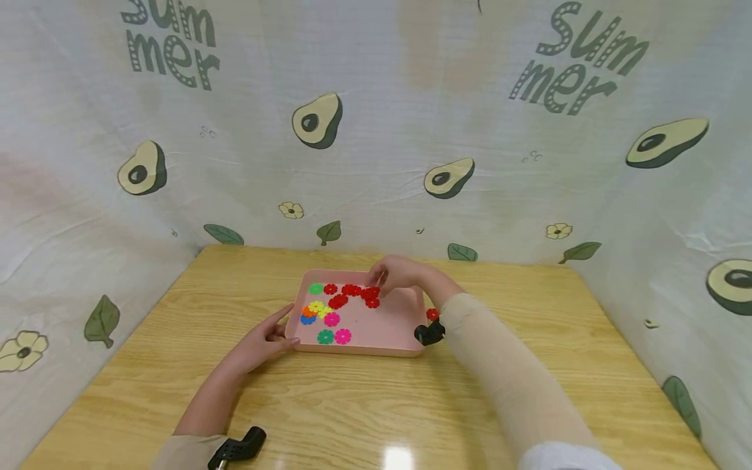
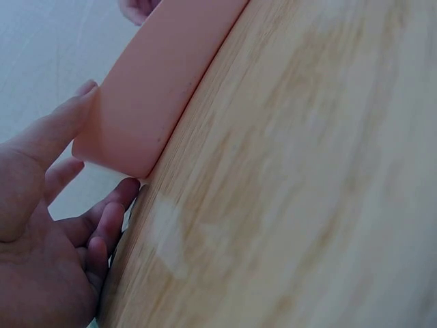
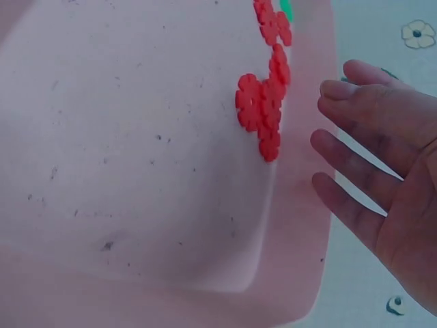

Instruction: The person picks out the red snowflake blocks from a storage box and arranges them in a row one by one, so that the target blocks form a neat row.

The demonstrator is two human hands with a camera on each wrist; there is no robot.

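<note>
A shallow pink tray (image 1: 388,329) sits on the wooden table. My left hand (image 1: 258,346) holds its near left corner, thumb against the front wall (image 2: 147,89) and fingers at the left side. Over the far edge, my right hand (image 1: 399,273) hangs with loosely bent fingers and nothing in them. Beside those fingers, several red flower-shaped discs (image 3: 270,102) lie along the tray's far wall, some overlapping. Toward the tray's left lie a light green disc (image 1: 316,288), yellow discs (image 1: 316,305), an orange disc (image 1: 308,312), a blue disc (image 1: 308,320), pink discs (image 1: 343,336) and a dark green disc (image 1: 326,337).
One red disc (image 1: 432,314) lies on the table (image 1: 329,411) just outside the tray's right side, near the right wrist's black camera mount (image 1: 429,333). A white cloth (image 1: 376,150) printed with avocados and leaves hangs behind the table and at both sides.
</note>
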